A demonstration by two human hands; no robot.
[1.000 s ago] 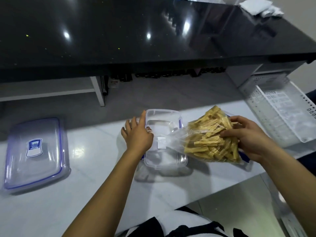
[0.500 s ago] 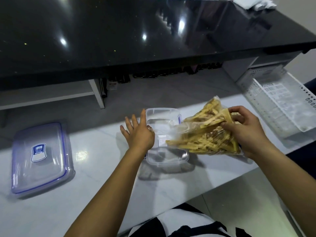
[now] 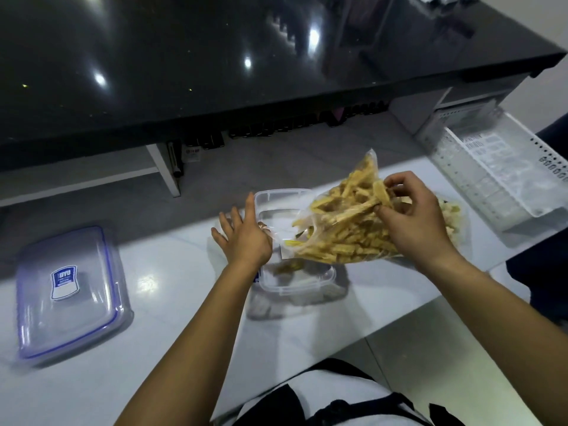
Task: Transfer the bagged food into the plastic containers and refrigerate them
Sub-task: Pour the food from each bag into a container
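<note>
One bag [image 3: 344, 232], two hands, one open container [image 3: 295, 278], one lid [image 3: 69, 290].

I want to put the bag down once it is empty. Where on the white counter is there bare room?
Bare white counter lies between the lidded container and the left hand, and along the near edge. It is crowded around the open container, the bag, the right hand and the white basket.
</note>
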